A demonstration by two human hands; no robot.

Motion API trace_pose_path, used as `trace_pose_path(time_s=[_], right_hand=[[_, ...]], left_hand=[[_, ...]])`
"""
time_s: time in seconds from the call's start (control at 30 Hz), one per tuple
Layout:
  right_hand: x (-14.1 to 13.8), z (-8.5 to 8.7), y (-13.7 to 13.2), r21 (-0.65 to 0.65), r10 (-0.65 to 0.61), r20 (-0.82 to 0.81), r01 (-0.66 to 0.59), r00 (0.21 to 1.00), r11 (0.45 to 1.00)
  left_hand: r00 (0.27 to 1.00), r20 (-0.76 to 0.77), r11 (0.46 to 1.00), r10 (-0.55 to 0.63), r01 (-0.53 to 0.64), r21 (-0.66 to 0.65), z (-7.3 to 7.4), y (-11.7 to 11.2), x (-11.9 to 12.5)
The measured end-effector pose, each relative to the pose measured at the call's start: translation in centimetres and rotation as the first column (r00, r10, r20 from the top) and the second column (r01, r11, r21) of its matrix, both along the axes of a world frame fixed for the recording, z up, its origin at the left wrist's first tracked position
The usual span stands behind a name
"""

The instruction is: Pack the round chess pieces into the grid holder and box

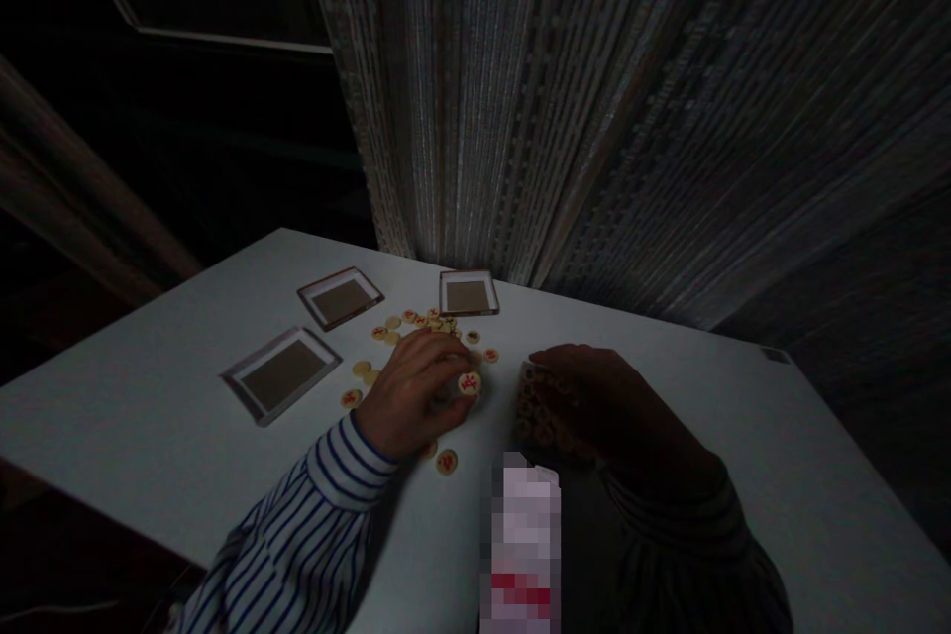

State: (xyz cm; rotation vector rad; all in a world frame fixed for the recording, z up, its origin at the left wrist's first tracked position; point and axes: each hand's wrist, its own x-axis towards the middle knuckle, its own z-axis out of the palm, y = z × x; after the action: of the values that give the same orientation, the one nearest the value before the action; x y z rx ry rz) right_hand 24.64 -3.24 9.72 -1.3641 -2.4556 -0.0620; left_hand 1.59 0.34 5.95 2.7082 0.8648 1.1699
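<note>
Round cream game discs with red characters (pixel 438 324) lie scattered on a white table (pixel 149 416). My left hand (pixel 416 391), in a blue-striped sleeve, rests among them and pinches one disc (pixel 470 383) between its fingertips. My right hand (pixel 601 396) lies in shadow to the right, its fingers curled round a stack of several discs (pixel 533 406). One loose disc (pixel 447 462) sits just below my left hand.
Three shallow square trays stand on the table: near left (pixel 282 374), middle (pixel 340 297), back (pixel 468 294). A ribbed grey curtain (pixel 594 99) hangs behind the table. A blurred white and red object (pixel 524 545) is at the near edge. The surroundings are dark.
</note>
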Motion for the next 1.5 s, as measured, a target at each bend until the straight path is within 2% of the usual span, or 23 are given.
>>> trace_pose_path(time_s=[0.17, 0.33, 0.5, 0.67, 0.77, 1.0, 1.27, 1.5], right_hand=[[0.6, 0.4, -0.4, 0.038, -0.042, -0.056, 0.044, 0.998, 0.998], [1.3, -0.1, -0.6, 0.059, -0.094, -0.183, 0.107, 0.979, 0.993], [1.7, -0.8, -0.6, -0.106, -0.157, -0.35, 0.127, 0.923, 0.986], [1.9, -1.5, -0.6, -0.289, -0.241, -0.588, 0.078, 0.772, 0.954], [2.2, -1.8, -0.4, -0.387, -0.293, -0.659, 0.022, 0.692, 0.922], [2.5, -2.4, 0.4, -0.463, -0.333, -0.722, -0.066, 0.607, 0.884], [2.5, -2.7, 0.6, -0.515, -0.389, -0.728, -0.075, 0.565, 0.854], [1.9, -2.7, 0.6, -0.536, -0.454, -0.747, -0.037, 0.486, 0.843]], left_hand=[[0.999, -0.015, 0.998, -0.049, 0.049, 0.039, 0.8, 0.5, 1.2], [0.995, -0.038, 0.995, -0.087, 0.089, 0.041, 1.2, 1.1, 2.4], [0.99, -0.042, 0.99, -0.132, 0.134, 0.047, 1.6, 1.6, 3.6], [0.985, -0.048, 0.985, -0.163, 0.165, 0.049, 2.1, 2.0, 4.9], [0.981, -0.045, 0.981, -0.19, 0.192, 0.033, 2.0, 2.3, 5.8], [0.967, -0.074, 0.97, -0.242, 0.241, -0.022, 1.6, 2.9, 7.3], [0.962, -0.097, 0.966, -0.256, 0.253, -0.042, 1.0, 3.5, 7.3], [0.981, -0.022, 0.981, -0.195, 0.194, -0.021, 1.1, 3.7, 7.1]])
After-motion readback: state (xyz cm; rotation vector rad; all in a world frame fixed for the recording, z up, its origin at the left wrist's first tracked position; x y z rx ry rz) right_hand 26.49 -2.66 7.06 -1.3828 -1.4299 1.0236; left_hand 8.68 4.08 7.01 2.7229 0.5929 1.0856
